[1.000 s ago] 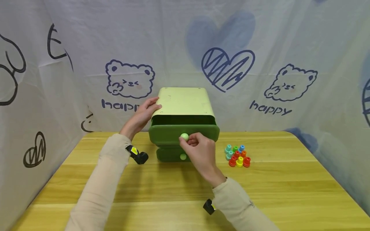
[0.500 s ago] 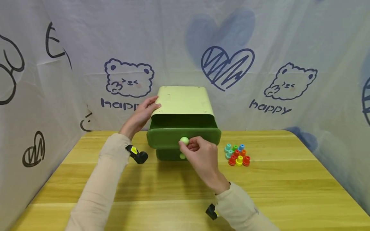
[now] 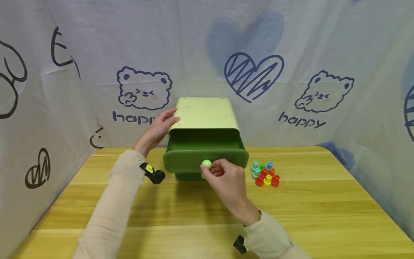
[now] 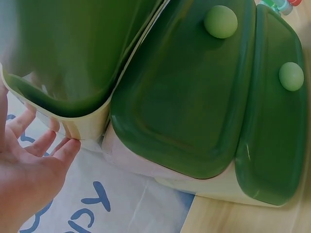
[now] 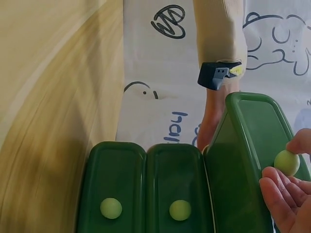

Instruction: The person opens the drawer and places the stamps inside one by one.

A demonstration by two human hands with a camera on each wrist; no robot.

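A cream drawer cabinet with green drawers stands at the back of the table. Its top drawer is pulled partway out, and the visible part of its inside looks bare. My right hand pinches the round pale green knob of that drawer between thumb and fingers. Against the cabinet's upper left side rests my left hand, thumb near the top edge; in the left wrist view its fingers touch the cream side wall. Two lower drawers are closed, each with a matching knob.
Right of the cabinet, a cluster of small coloured pegs in red, yellow, orange, blue, green and teal stands on the wooden table. A white cloth with drawings hangs close behind and at both sides.
The top drawer has slid further out towards me, with my right hand pulling its knob. More of the drawer's inside shows. My left hand has stayed on the cabinet.
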